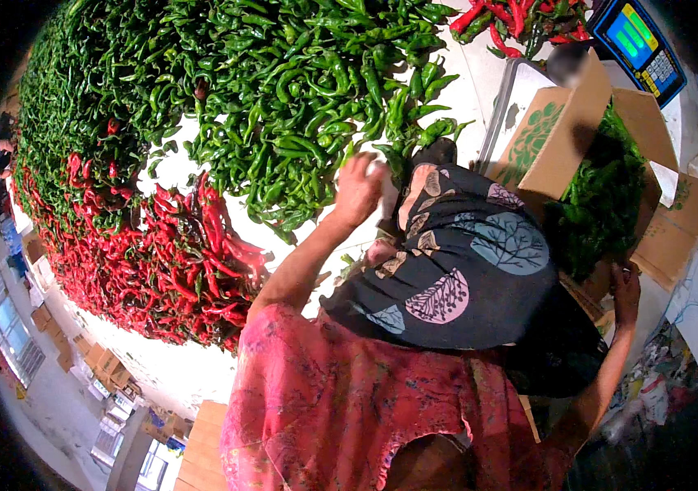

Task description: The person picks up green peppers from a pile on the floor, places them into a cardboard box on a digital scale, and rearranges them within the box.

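Green chili peppers (pixel 300 110) lie in a wide pile on the pale floor in front of me. My left hand (pixel 359 187) is over the pile's near edge, fingers bent and slightly blurred; whether it holds a pepper I cannot tell. To my right stands an open cardboard box (pixel 570 138) with green peppers (pixel 603 202) inside. My right hand (pixel 624 288) is at the box's near side, partly in shadow, and its grip is unclear. My legs, in dark leaf-print trousers (pixel 496 245), are between the two hands.
Red chili peppers (pixel 159 276) form a heap at the left. More red peppers (pixel 508 18) lie at the top right, near a digital scale's display (pixel 637 49) and metal platform (pixel 518 92). A flattened cardboard box (pixel 677 230) lies at the right. Distant boxes (pixel 103 362) stand lower left.
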Demonstrator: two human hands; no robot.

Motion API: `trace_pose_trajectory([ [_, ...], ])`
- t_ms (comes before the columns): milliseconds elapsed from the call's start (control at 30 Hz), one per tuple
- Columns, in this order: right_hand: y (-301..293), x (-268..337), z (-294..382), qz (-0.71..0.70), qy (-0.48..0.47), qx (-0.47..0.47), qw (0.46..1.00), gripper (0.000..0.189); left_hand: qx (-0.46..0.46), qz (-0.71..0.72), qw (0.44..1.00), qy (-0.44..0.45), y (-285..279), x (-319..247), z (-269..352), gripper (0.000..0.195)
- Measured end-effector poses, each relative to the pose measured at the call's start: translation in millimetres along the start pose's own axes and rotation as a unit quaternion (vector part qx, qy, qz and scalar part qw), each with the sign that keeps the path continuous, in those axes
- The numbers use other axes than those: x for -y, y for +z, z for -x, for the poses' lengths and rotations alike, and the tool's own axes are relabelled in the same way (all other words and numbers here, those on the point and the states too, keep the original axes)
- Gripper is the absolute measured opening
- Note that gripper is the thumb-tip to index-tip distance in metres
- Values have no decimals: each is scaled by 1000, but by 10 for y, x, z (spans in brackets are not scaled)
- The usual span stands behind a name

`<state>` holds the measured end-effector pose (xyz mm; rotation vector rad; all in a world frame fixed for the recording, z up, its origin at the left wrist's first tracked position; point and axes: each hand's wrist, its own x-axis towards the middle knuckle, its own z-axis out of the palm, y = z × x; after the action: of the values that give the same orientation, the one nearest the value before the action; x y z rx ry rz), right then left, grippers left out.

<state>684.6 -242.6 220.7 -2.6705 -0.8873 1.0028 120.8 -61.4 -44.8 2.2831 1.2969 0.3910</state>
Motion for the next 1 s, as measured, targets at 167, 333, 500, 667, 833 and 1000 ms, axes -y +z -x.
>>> trace_pose_trajectory([
  [167,62,19,35,-33,-32,-16,999,39,60,-57,991,110,403,-509,-957,57],
  [333,117,142,74,25,-41,-37,998,43,126,-137,979,80,831,-404,-1228,49],
  [500,113,170,105,-12,-66,-15,998,44,167,-174,971,12,508,-40,-917,52],
  [667,-82,-156,40,136,-179,23,974,39,158,-169,973,16,27,276,66,43],
  [833,-171,184,171,21,-118,37,992,51,137,-80,982,-101,-359,-54,860,37],
  [1000,-3,213,260,42,-181,-114,976,57,116,41,965,-233,-460,-145,1641,31],
])
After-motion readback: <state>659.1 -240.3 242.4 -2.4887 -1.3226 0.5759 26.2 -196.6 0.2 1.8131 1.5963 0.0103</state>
